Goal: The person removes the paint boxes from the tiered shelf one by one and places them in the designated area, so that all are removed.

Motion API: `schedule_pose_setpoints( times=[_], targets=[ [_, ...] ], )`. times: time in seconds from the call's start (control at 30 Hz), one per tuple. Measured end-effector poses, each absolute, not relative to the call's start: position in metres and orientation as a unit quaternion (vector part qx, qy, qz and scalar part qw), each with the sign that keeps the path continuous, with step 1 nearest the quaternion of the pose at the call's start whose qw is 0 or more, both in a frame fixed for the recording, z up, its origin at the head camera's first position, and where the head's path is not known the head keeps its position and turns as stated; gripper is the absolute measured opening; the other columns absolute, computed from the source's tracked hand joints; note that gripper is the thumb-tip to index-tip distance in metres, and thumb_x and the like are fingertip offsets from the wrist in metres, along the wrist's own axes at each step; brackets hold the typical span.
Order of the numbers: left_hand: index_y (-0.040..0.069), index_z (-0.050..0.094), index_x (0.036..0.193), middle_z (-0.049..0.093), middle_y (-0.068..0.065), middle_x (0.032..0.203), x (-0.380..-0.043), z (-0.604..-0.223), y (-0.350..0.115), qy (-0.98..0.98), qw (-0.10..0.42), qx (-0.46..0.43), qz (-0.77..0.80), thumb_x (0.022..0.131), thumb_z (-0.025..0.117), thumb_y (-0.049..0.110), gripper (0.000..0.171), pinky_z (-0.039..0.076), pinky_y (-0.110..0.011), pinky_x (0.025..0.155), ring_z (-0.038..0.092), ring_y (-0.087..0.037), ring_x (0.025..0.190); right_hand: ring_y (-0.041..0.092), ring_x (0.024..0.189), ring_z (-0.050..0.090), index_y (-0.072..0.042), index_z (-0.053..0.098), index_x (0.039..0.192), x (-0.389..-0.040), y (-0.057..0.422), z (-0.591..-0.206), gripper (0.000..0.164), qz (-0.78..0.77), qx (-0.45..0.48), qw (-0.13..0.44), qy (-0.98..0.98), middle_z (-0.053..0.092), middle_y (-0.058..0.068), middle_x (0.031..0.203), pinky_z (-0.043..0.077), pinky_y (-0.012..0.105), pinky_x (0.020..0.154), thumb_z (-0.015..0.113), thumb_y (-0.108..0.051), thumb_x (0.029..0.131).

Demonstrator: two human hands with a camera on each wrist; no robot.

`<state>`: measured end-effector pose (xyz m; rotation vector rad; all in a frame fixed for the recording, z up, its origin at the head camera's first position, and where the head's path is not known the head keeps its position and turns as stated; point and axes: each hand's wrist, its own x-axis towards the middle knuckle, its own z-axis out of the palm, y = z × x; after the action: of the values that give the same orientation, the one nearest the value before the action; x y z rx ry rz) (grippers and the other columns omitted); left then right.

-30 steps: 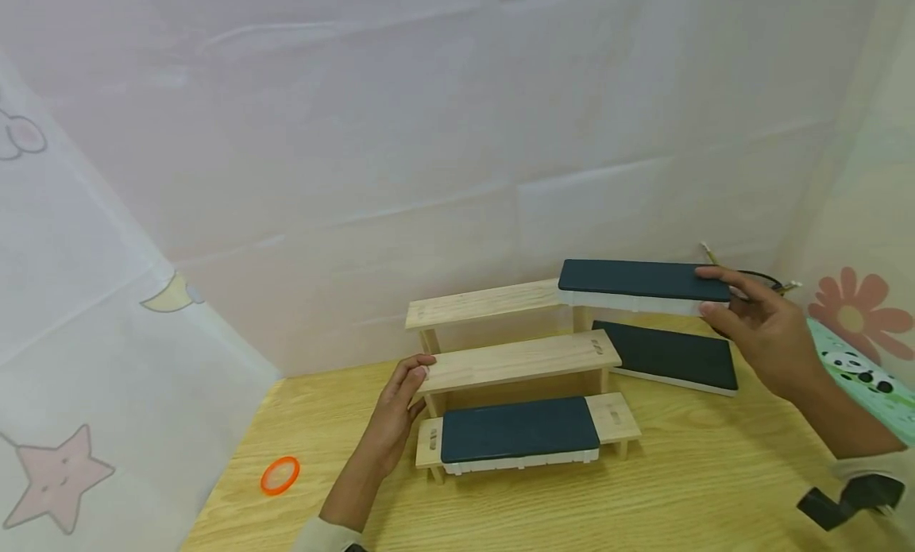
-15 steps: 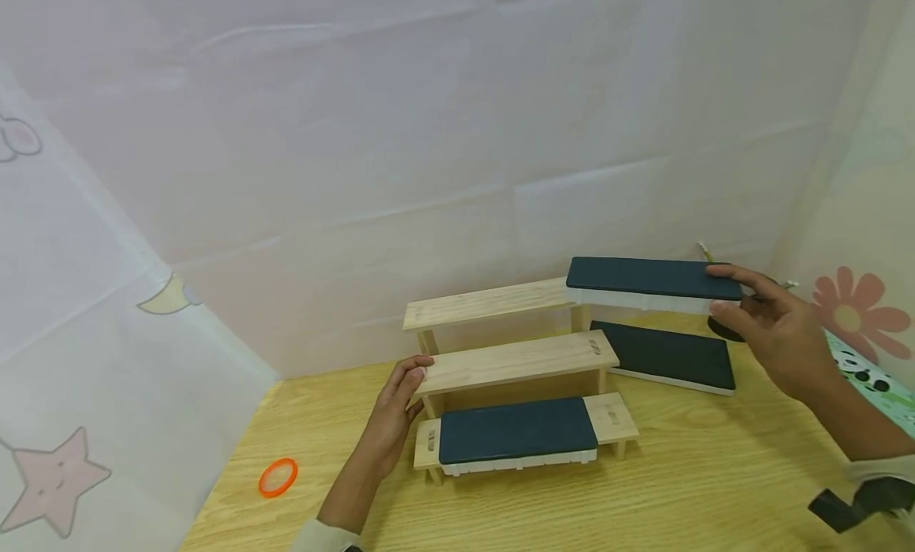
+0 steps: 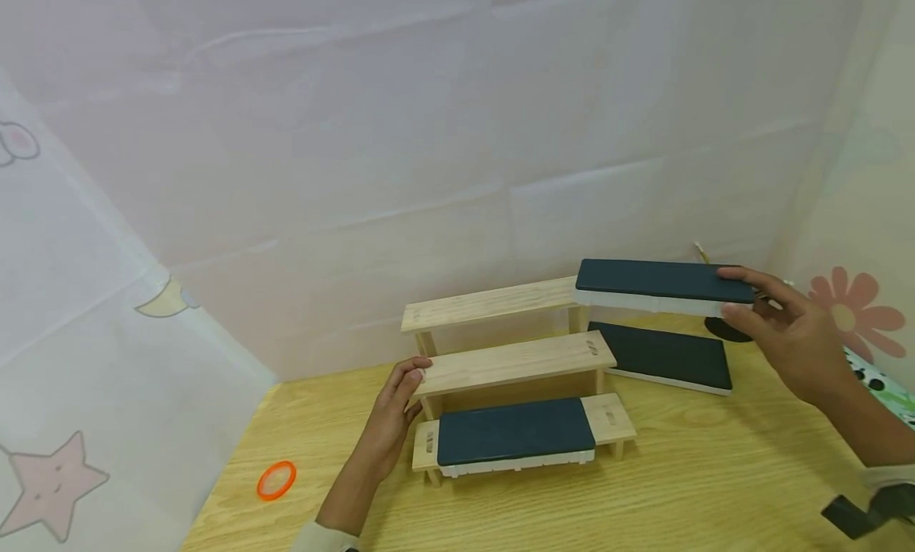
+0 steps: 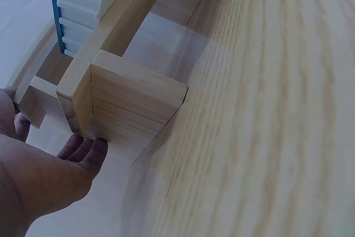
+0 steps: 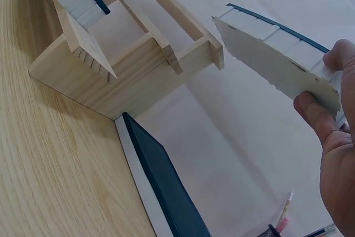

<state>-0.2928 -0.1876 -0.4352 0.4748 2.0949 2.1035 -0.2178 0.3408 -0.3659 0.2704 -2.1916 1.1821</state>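
My right hand [image 3: 797,341] pinches the right end of a long white box with a dark blue lid [image 3: 661,282]. In the right wrist view the box [image 5: 277,54] hangs in the air beside the top step, its pale underside showing. My left hand [image 3: 389,413] grips the left end of the middle step of a three-step wooden rack [image 3: 511,364]. The left wrist view has its fingers [image 4: 91,156] against the rack's end. A second blue-lidded white box [image 3: 516,433] lies on the lowest step.
A third box with a dark lid [image 3: 665,356] lies on the wooden table [image 3: 679,492], right of the rack. Behind it stands a dark holder [image 3: 727,330] with pencils. An orange ring [image 3: 276,480] lies at the left. A pale sheet [image 3: 343,155] hangs behind.
My right hand has carried the blue-lidded box a little to the right, uncovering more of the top step. The left hand keeps its hold on the rack.
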Motion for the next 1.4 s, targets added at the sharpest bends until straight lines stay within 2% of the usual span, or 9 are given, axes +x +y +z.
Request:
schedule_pose_setpoints(
  times=[0.2, 0.43, 0.53, 0.67, 0.97, 1.07, 1.2, 1.3, 1.4],
  targets=[
    [0.022, 0.047, 0.140, 0.027, 0.009, 0.156, -0.294, -0.436, -0.189, 0.694, 0.068, 0.159, 0.699, 0.108, 0.044, 0.043, 0.039, 0.016, -0.063, 0.114, 0.019, -0.018, 0.147, 0.010, 0.062, 0.045, -0.015, 0.050, 0.149, -0.214, 0.345, -0.369, 0.051, 0.462, 0.104, 0.303, -0.827, 0.050, 0.004, 0.099, 0.031, 0.031, 0.047, 0.064, -0.009, 0.100],
    [0.021, 0.046, 0.140, 0.027, 0.008, 0.156, -0.294, -0.437, -0.190, 0.696, 0.065, 0.162, 0.697, 0.108, 0.043, 0.043, 0.039, 0.015, -0.064, 0.114, 0.018, -0.019, 0.147, 0.009, 0.054, 0.041, -0.020, 0.049, 0.150, -0.209, 0.349, -0.371, 0.052, 0.454, 0.081, 0.297, -0.836, 0.054, -0.002, 0.094, 0.029, 0.032, 0.040, 0.064, -0.013, 0.100],
    [0.021, 0.047, 0.140, 0.028, 0.009, 0.156, -0.295, -0.437, -0.190, 0.696, 0.064, 0.161, 0.697, 0.108, 0.043, 0.043, 0.039, 0.016, -0.064, 0.114, 0.019, -0.018, 0.147, 0.000, 0.073, 0.055, -0.019, 0.049, 0.150, -0.208, 0.351, -0.371, 0.052, 0.456, 0.080, 0.298, -0.835, 0.057, -0.006, 0.116, 0.031, 0.030, 0.043, 0.064, -0.013, 0.100],
    [0.021, 0.047, 0.140, 0.028, 0.009, 0.156, -0.296, -0.437, -0.191, 0.695, 0.064, 0.162, 0.697, 0.108, 0.044, 0.043, 0.039, 0.016, -0.064, 0.114, 0.019, -0.019, 0.147, -0.003, 0.093, 0.057, -0.018, 0.050, 0.149, -0.207, 0.353, -0.371, 0.052, 0.462, 0.077, 0.299, -0.831, 0.049, -0.007, 0.136, 0.031, 0.029, 0.044, 0.065, -0.012, 0.099],
    [0.021, 0.047, 0.140, 0.027, 0.008, 0.155, -0.297, -0.437, -0.190, 0.695, 0.065, 0.158, 0.698, 0.107, 0.044, 0.045, 0.041, 0.016, -0.063, 0.114, 0.019, -0.019, 0.147, -0.002, 0.088, 0.056, -0.018, 0.049, 0.150, -0.202, 0.355, -0.371, 0.052, 0.463, 0.070, 0.303, -0.830, 0.048, -0.006, 0.134, 0.031, 0.030, 0.045, 0.064, -0.011, 0.100],
    [0.020, 0.047, 0.140, 0.028, 0.008, 0.155, -0.298, -0.438, -0.189, 0.694, 0.064, 0.160, 0.699, 0.107, 0.044, 0.044, 0.040, 0.016, -0.063, 0.114, 0.019, -0.019, 0.147, 0.002, 0.060, 0.048, -0.019, 0.049, 0.150, -0.200, 0.358, -0.373, 0.052, 0.454, 0.064, 0.305, -0.835, 0.057, -0.005, 0.102, 0.029, 0.031, 0.041, 0.064, -0.012, 0.100],
    [0.020, 0.047, 0.140, 0.028, 0.008, 0.155, -0.299, -0.438, -0.189, 0.693, 0.064, 0.161, 0.700, 0.107, 0.044, 0.044, 0.040, 0.016, -0.063, 0.114, 0.019, -0.019, 0.147, 0.015, 0.043, 0.025, -0.022, 0.050, 0.149, -0.197, 0.361, -0.375, 0.052, 0.436, 0.049, 0.307, -0.845, 0.034, -0.001, 0.063, 0.027, 0.033, 0.040, 0.065, -0.015, 0.100],
    [0.020, 0.047, 0.140, 0.027, 0.008, 0.156, -0.300, -0.438, -0.190, 0.692, 0.061, 0.162, 0.701, 0.107, 0.044, 0.044, 0.041, 0.016, -0.064, 0.114, 0.019, -0.019, 0.146, 0.016, 0.043, 0.023, -0.021, 0.051, 0.148, -0.197, 0.362, -0.376, 0.051, 0.431, 0.047, 0.312, -0.845, 0.034, -0.004, 0.066, 0.027, 0.033, 0.041, 0.065, -0.015, 0.099],
    [0.020, 0.047, 0.140, 0.027, 0.008, 0.156, -0.300, -0.438, -0.190, 0.691, 0.058, 0.165, 0.702, 0.108, 0.044, 0.043, 0.040, 0.015, -0.064, 0.114, 0.019, -0.019, 0.146, 0.013, 0.045, 0.027, -0.020, 0.051, 0.148, -0.197, 0.363, -0.378, 0.051, 0.430, 0.050, 0.316, -0.844, 0.055, -0.011, 0.099, 0.028, 0.032, 0.041, 0.065, -0.014, 0.099]
  ],
)
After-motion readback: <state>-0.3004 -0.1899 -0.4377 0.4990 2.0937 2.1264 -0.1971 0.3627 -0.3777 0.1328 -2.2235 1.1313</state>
